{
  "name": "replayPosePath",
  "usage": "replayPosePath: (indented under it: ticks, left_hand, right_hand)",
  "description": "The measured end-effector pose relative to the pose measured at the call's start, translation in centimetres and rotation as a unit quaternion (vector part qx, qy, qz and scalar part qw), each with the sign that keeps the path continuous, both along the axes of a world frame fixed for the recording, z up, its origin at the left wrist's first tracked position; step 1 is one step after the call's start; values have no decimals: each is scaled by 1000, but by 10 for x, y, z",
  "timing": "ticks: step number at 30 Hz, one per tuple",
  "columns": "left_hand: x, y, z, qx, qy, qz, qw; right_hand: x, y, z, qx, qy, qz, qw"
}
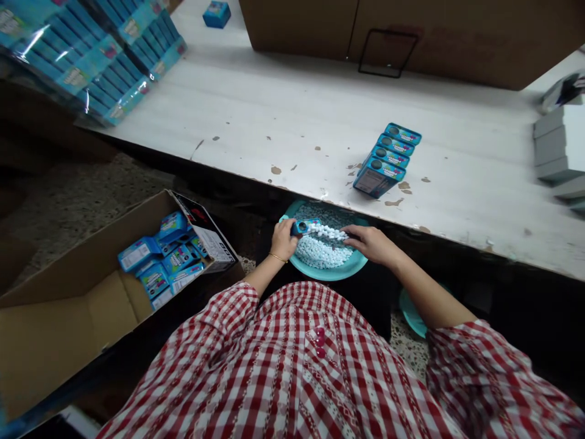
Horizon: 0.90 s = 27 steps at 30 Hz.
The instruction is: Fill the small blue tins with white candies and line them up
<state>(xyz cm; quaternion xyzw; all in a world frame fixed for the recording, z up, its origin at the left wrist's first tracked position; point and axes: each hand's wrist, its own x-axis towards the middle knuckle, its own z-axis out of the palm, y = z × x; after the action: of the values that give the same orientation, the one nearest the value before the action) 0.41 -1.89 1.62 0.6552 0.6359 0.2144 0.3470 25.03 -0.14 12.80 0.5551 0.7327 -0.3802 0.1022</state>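
My left hand (283, 239) is closed around a small blue box (305, 227), held on its side over a teal bowl (338, 270) filled with small white candies (320, 250). My right hand (371, 242) rests in the bowl with fingers curled over a line of white candies leading to the box's open end. The bowl sits on my lap, partly under the table edge.
A row of several filled blue boxes (386, 158) lies on the worn white table (283, 116). A cardboard carton (73, 299) with more blue boxes stands at my left. Wrapped packs (86, 55) lie far left, grey boxes (557, 146) far right, and brown cartons (411, 30) behind.
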Motion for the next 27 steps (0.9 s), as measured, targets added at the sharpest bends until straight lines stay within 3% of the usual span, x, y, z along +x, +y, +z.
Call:
replayPosePath:
  ticks: [6, 12, 27]
  left_hand:
    - [19, -4, 2, 13, -3, -68, 998]
    - [19, -2, 1, 7, 2, -79, 997]
    - [15, 10, -8, -28, -15, -61, 998]
  right_hand:
    - [-38, 16, 35, 21, -186, 111, 976]
    - [-63, 22, 50, 44, -222, 171, 959]
    - [-61, 17, 53, 62, -225, 157, 960]
